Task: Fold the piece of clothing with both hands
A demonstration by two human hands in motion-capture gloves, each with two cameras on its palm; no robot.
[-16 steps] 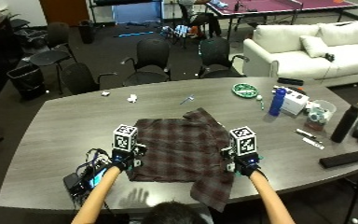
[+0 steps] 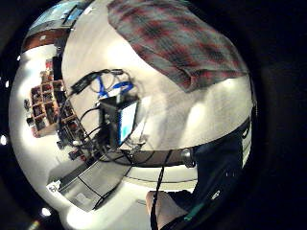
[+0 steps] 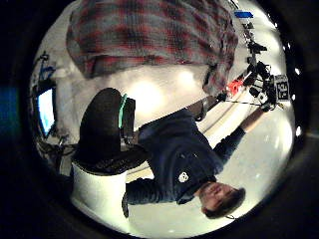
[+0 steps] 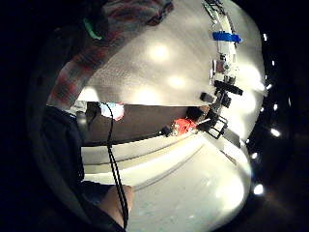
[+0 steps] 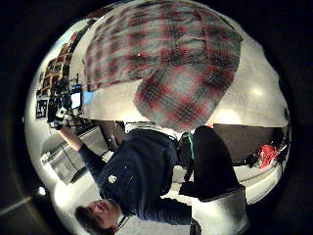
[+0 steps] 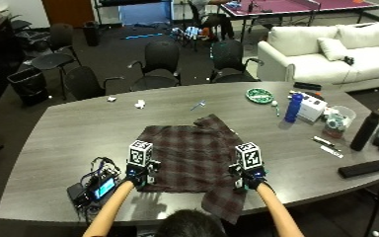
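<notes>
A dark red and grey plaid shirt (image 6: 189, 153) lies spread on the grey table (image 6: 58, 163). One part of it hangs over the front edge (image 6: 225, 205) near the person. My left hand (image 6: 140, 173) hovers at the shirt's near left edge and my right hand (image 6: 248, 175) at its near right edge. The left thumb side palm view shows the shirt (image 3: 149, 30) lying apart from the palm, with nothing pinched. In the right thumb side palm view the shirt (image 5: 166, 58) and its drooping flap also lie free of the fingers.
A small device with a lit screen (image 6: 97, 187) and a tangle of cables sits by the left hand. At the right stand a blue bottle (image 6: 294, 107), a green plate (image 6: 260, 95), a black bottle (image 6: 363, 131) and a black case (image 6: 363, 168). Office chairs line the far side.
Both hands have shifted a little inward and toward the person. The shirt lies as before.
</notes>
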